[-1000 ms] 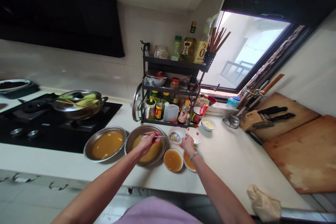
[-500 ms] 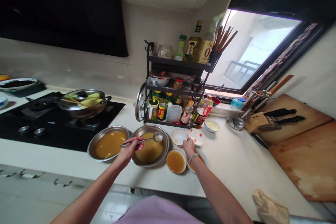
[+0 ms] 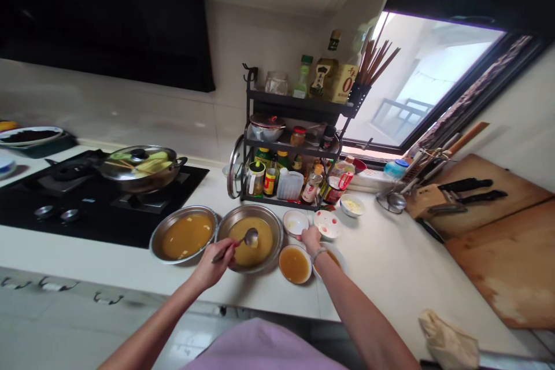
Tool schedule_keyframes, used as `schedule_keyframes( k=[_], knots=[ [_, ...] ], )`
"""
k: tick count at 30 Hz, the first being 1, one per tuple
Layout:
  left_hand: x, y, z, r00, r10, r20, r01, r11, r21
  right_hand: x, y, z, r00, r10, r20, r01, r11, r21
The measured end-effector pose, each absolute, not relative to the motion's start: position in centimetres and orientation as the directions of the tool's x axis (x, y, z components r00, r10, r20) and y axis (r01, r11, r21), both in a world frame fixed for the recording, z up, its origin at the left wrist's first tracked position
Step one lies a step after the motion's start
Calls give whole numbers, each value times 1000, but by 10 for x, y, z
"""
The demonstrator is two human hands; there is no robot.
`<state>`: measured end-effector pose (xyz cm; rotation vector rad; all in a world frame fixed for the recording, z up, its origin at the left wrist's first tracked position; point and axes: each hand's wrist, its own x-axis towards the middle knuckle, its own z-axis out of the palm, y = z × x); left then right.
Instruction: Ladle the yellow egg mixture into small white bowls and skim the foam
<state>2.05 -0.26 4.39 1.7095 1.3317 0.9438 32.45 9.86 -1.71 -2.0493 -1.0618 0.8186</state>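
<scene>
Spoon [image 3: 250, 237] is gripped in the left hand [image 3: 222, 255], and its head is over the brownish liquid [image 3: 261, 250] of the steel basin [image 3: 278, 237]. The right hand [image 3: 311, 237] is at the edge of the small white bowl [image 3: 296, 218]; whether it grips, I cannot tell. Both vessels stand on the desk [image 3: 373, 295].
</scene>
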Motion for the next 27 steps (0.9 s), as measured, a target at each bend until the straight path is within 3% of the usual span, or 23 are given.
schedule_keyframes(
  k=[4, 7, 14, 20, 27],
  knots=[
    [21, -9, 53, 408, 875, 260, 607, -473, 639, 329, 89, -7, 454, 847, -275, 406, -472, -783],
    [23, -12, 58, 495, 824, 274, 624, -557, 547, 333, 76, 3, 457, 862, -220, 397, -419, -817],
    [53, -16, 92, 632, 727, 269, 450, -627, 636, 333, 17, 32, 423, 906, -29, 376, -204, -904],
    [93, -8, 95, 847, 508, 159, 306, -709, 635, 318, -38, 41, 407, 912, 49, 260, -65, -963],
    [135, 11, 82, 932, 321, 170, 169, -797, 579, 297, -79, 33, 250, 934, 256, 399, 141, -906]
  ],
)
